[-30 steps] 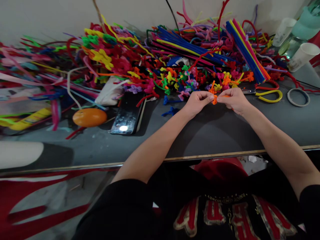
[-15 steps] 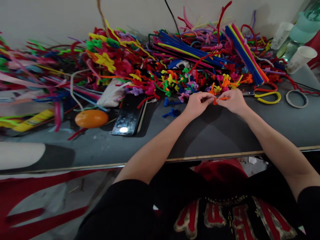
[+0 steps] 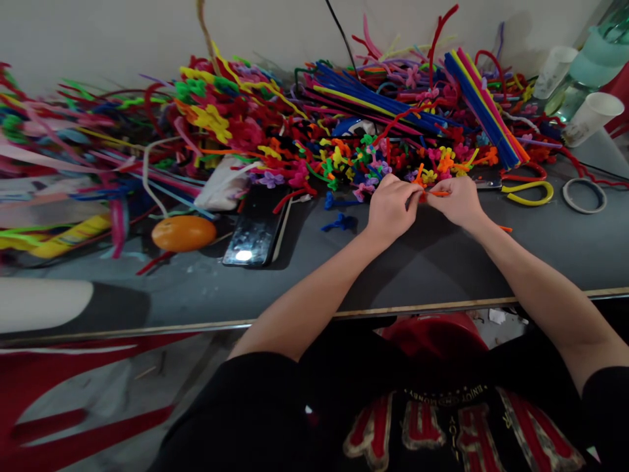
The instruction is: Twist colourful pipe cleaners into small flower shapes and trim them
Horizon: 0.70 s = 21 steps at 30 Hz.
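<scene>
My left hand (image 3: 393, 206) and my right hand (image 3: 458, 202) meet over the dark table, fingertips almost touching. Both are closed in a pinch on an orange pipe cleaner (image 3: 439, 193), whose middle is partly covered by my fingers. One orange end sticks up above the fingertips; another lies along the right fingers. Just behind the hands are small twisted pipe cleaner flowers (image 3: 445, 160) in several colours. Left of my left hand lies a blue pipe cleaner piece (image 3: 339, 223). Close to my right hand are scissors (image 3: 527, 193) with yellow and red handles.
A phone (image 3: 255, 229) and an orange fruit (image 3: 183, 234) lie to the left. At right are a roll of tape (image 3: 584, 196) and paper cups (image 3: 593, 119). Bundled straight pipe cleaners (image 3: 486, 108) rest on the heap along the wall. The table's edge (image 3: 422, 308) runs before me.
My left hand has rolled over so that its back faces up more, hiding more of the orange piece. An orange tip now shows beside my right wrist. The view has shifted slightly.
</scene>
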### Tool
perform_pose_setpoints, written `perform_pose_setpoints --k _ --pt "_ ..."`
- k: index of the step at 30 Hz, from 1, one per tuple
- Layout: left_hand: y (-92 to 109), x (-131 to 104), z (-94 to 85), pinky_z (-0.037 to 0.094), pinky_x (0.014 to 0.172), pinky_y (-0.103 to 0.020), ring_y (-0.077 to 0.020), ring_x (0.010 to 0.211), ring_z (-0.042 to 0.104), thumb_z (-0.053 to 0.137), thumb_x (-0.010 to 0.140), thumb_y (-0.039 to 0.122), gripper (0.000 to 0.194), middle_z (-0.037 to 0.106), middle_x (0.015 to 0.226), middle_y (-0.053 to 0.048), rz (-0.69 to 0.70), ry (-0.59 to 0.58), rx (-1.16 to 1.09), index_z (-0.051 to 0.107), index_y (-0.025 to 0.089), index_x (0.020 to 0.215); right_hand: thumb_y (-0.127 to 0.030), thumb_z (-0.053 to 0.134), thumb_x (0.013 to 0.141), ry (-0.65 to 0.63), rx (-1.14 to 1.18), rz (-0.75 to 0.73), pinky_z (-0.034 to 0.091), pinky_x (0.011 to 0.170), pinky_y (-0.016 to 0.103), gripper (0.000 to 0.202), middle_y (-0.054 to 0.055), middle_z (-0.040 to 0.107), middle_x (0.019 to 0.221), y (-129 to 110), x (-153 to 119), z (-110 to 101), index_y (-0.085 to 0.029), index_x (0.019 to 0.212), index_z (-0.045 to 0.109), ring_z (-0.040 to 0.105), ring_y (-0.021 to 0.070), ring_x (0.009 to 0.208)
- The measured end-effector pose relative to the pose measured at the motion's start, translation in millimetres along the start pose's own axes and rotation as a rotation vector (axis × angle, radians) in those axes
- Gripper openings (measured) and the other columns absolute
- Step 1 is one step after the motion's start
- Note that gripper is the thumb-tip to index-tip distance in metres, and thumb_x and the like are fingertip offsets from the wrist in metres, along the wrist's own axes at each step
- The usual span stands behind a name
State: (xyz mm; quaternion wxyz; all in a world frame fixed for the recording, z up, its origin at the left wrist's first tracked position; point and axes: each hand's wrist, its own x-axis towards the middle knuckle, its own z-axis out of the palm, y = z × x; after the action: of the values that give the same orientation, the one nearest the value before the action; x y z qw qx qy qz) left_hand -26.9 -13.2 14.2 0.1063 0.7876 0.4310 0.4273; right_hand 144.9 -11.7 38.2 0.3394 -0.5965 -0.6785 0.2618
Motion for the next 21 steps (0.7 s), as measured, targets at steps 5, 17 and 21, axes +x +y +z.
perform_pose_setpoints --k 5,17,21 --pt "-15.1 2.3 0.5 0.05 0.083 -0.038 -0.0218 0.086 0.066 0.062 0.092 0.026 0.016 0.078 0.089 -0.006 0.0 -0.132 -0.096 0.077 0.021 0.093 -0.028 0.069 0.07 0.007 -0.057 -0.095 0.04 0.061 0.027 0.015 0.002 0.067 0.058 3.9 -2.0 -1.6 -0.017 0.068 0.077 0.057 0.014 0.058" --pt "-16.0 1.6 2.4 0.052 0.072 -0.03 -0.0163 0.077 0.066 0.07 0.089 0.023 0.021 0.077 0.092 -0.007 -0.158 -0.13 -0.201 0.078 0.019 0.108 -0.026 0.069 0.074 0.032 -0.106 -0.09 0.043 0.063 0.028 0.016 0.005 0.072 0.065 5.7 -0.3 -5.8 -0.014 0.073 0.079 0.062 0.016 0.061" --pt "-14.4 3.3 -0.5 0.052 0.079 -0.032 -0.0185 0.087 0.067 0.074 0.085 0.023 0.018 0.079 0.095 -0.005 -0.118 -0.169 -0.147 0.079 0.022 0.102 -0.023 0.067 0.079 -0.045 -0.104 -0.138 0.046 0.068 0.029 0.015 0.006 0.076 0.074 5.8 -0.5 -4.4 -0.015 0.079 0.081 0.067 0.0185 0.069"
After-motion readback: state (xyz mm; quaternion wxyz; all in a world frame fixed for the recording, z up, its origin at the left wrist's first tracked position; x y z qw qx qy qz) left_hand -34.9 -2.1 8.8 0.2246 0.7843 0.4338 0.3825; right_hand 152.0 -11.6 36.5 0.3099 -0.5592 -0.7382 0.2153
